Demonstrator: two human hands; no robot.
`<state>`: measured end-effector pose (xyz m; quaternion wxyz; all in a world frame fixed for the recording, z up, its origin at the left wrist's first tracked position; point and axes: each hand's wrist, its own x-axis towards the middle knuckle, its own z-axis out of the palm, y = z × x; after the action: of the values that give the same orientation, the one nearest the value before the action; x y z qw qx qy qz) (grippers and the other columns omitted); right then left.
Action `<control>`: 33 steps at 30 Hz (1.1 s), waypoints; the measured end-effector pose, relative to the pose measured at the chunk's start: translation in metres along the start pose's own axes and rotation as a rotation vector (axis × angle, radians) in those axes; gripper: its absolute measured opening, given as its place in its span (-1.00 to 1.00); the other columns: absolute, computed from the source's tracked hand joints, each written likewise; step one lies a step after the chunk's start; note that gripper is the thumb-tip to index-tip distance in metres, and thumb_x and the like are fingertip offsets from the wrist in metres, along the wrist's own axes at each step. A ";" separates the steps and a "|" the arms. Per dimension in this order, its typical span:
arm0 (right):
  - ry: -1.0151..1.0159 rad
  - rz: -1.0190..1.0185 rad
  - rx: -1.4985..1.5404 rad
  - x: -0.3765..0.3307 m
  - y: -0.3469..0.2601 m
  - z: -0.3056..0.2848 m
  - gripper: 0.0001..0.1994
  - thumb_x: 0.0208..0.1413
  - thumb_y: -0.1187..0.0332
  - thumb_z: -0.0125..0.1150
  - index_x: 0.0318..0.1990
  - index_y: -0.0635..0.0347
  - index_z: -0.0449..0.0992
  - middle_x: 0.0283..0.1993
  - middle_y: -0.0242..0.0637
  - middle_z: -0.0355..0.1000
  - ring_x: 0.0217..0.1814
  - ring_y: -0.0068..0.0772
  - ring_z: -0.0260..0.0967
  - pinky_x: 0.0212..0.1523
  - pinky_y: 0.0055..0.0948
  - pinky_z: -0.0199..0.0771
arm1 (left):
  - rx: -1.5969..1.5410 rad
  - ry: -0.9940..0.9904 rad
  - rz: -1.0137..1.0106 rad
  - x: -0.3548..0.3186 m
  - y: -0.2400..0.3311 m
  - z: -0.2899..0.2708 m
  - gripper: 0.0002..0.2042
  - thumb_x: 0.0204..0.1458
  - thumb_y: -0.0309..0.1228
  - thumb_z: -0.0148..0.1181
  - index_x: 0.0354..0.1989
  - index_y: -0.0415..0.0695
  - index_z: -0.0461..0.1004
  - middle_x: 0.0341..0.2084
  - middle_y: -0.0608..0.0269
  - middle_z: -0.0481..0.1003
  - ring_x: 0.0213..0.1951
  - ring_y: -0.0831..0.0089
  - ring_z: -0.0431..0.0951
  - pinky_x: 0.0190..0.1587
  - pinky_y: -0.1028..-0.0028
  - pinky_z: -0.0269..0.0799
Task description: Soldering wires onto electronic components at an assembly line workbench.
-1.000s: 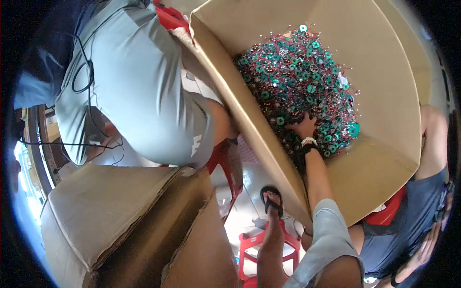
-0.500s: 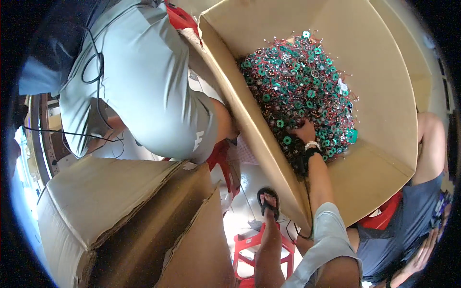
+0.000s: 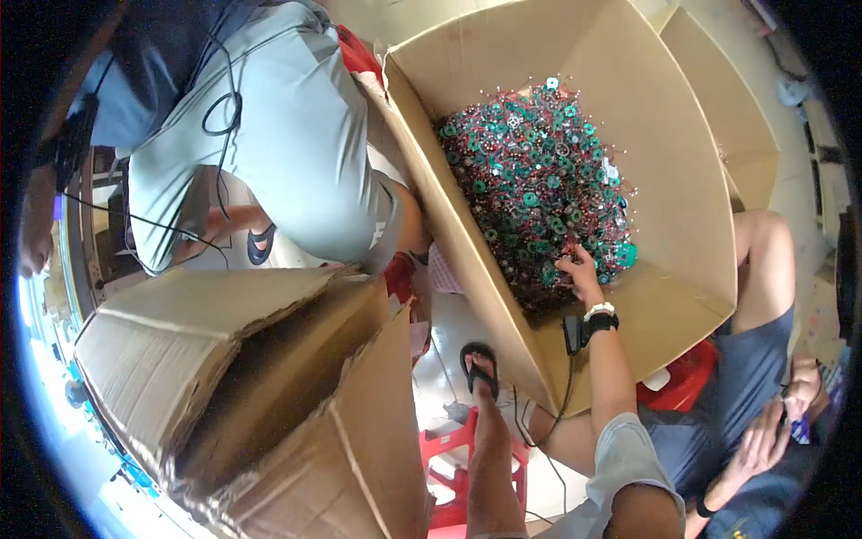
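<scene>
Inside the big tilted cardboard box (image 3: 682, 162), the right hand (image 3: 582, 272) reaches down with fingers spread on the heap of small green and red round parts (image 3: 539, 180); whether it has closed on any, I cannot tell. The tilt gathers the parts low, within reach. The left hand is out of view.

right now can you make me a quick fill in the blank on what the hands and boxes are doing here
1. The right hand reaches into a big cardboard box and rests on a heap of small ____ and red parts.
2. On that wrist sits a ____ band beside a black strap.
3. The box at lower left lies ____, with its flaps apart.

Missing words: green; white; open
</scene>
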<state>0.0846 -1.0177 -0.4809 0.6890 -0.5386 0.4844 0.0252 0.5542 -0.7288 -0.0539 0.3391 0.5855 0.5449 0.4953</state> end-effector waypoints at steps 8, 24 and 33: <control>-0.094 -0.120 0.150 -0.096 -0.074 -0.012 -0.70 -0.27 0.66 0.21 -0.31 0.17 0.37 -0.38 -0.47 0.33 -0.35 -0.57 0.30 -0.31 -0.60 0.34 | 0.649 -1.173 0.368 0.091 -0.052 -0.427 -0.69 -0.20 -0.30 0.18 -0.32 -0.25 0.36 -0.48 -0.05 0.43 -0.41 0.10 0.49 -0.39 0.28 0.38; -0.333 -0.319 0.067 -0.377 -0.285 0.032 -0.64 -0.35 0.71 0.17 -0.31 0.18 0.31 -0.19 -0.37 0.26 -0.23 -0.57 0.26 -0.26 -0.60 0.32 | 0.444 -1.748 0.787 0.167 -0.090 -0.471 -0.58 -0.18 -0.30 0.17 -0.12 -0.17 0.29 -0.53 0.02 0.43 -0.59 0.10 0.48 -0.57 0.26 0.42; -0.516 -0.327 -0.373 -0.601 -0.379 0.118 -0.60 -0.50 0.71 0.22 -0.39 0.19 0.31 -0.24 -0.35 0.27 -0.10 -0.45 0.25 -0.17 -0.50 0.33 | 0.146 -1.609 0.521 0.280 -0.086 -0.503 -0.68 -0.16 -0.32 0.16 -0.24 -0.22 0.39 -0.34 0.01 0.43 -0.31 0.09 0.46 -0.32 0.29 0.41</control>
<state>0.0528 -0.7937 0.2030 0.6733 -0.7013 0.1890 0.1380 0.0265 -0.5126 0.0647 0.4598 0.8867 0.0162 -0.0461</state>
